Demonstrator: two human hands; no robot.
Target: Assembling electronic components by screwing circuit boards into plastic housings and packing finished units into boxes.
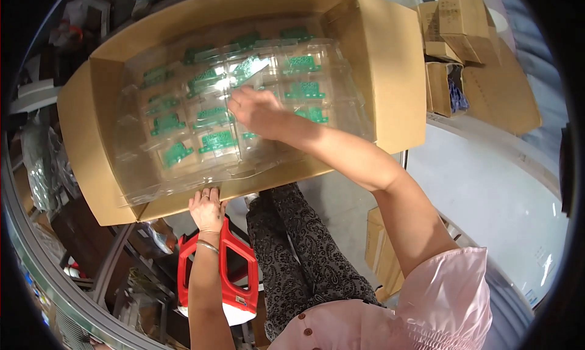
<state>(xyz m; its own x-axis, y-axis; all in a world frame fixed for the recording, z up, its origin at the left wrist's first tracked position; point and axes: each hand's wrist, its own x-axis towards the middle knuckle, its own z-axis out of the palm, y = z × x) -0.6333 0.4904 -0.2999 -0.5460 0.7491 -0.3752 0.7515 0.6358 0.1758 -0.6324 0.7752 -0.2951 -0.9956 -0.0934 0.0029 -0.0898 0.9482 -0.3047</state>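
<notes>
A large open cardboard box (393,63) holds clear plastic blister trays (137,167) with green circuit boards (217,141) sitting in their pockets. Over the middle of the top tray, my right hand (256,111) is closed, its fingertips pinched and pointing down to the left. Just beyond those fingers, one green board (248,68) looks tilted, with bright glare on the plastic beside it. Whatever the pinch holds is hidden by the hand. My left hand (207,211) grips the near rim of the box, fingers bent over its edge.
A red plastic stool (231,289) stands below my left forearm. Smaller cardboard boxes (466,30) are stacked at the far right, above a white surface (481,197). Metal shelving (116,271) with bagged items runs along the left. Another carton (384,252) stands beside my legs.
</notes>
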